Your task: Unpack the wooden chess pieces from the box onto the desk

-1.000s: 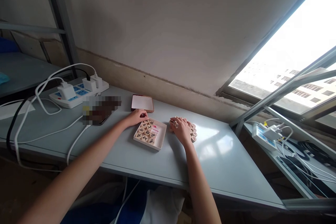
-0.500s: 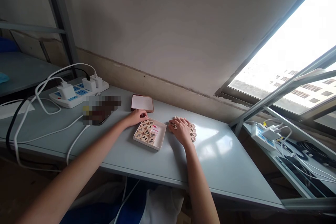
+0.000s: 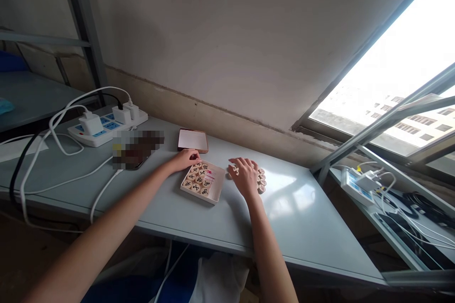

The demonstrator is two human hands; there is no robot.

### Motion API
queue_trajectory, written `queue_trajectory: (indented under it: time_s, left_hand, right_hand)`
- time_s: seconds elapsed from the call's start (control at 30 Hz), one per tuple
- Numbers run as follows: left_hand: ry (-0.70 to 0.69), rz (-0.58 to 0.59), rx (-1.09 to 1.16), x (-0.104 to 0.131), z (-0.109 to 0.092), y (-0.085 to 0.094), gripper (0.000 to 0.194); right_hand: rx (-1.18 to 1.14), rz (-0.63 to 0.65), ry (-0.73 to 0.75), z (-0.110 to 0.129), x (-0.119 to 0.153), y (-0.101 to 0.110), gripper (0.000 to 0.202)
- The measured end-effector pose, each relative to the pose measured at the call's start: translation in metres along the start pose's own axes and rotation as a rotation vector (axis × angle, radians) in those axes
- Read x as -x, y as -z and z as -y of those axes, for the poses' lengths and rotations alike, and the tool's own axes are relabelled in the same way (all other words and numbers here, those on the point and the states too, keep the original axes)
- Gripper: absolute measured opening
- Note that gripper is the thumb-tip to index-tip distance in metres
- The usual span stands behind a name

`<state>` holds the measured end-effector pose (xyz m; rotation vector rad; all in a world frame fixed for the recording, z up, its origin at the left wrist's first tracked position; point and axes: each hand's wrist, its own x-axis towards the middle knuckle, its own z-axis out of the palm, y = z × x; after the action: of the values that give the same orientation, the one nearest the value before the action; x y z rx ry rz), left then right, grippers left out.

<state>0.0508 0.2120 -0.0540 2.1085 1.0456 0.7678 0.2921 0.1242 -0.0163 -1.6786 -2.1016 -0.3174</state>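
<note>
A shallow white box [image 3: 215, 193] lies on the desk, its left part filled with round Chinese chess pieces [image 3: 195, 177] bearing dark characters. At its back left corner is my left hand [image 3: 186, 157], fingers curled against the rim. Farther right, a flat group of loose Chinese chess pieces [image 3: 262, 181] sits on the desk, partly hidden by my right hand [image 3: 245, 176]. That hand hovers just over the group with fingers apart, thumb near a piece at the group's left side. No piece shows in its grasp.
Behind the box lies its lid [image 3: 193, 139], inner side up. A blurred dark object [image 3: 140, 149] and a white power strip [image 3: 106, 125] with plugs and cables occupy the left. The desk's front edge [image 3: 199, 241] runs before me; wall and window are behind.
My right hand has lifted slightly and its fingers have spread over the loose pieces. My left hand keeps its place at the box corner.
</note>
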Motion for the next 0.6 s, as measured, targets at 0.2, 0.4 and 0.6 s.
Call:
queue_trajectory:
  time_s: [0.2, 0.4, 0.6]
  left_hand:
    - [-0.017, -0.024, -0.025, -0.001, 0.001, -0.002, 0.031]
    - [-0.006, -0.026, -0.028, -0.003, 0.001, -0.003, 0.029]
    - [-0.009, -0.021, -0.052, -0.003, 0.001, -0.003, 0.029]
  right_hand:
    - [-0.272, 0.256, 0.264, 0.032, 0.002, 0.006, 0.026]
    - [-0.436, 0.432, 0.318, 0.039, 0.003, 0.008, 0.030]
    - [-0.485, 0.349, 0.334, 0.041, 0.005, 0.003, 0.025]
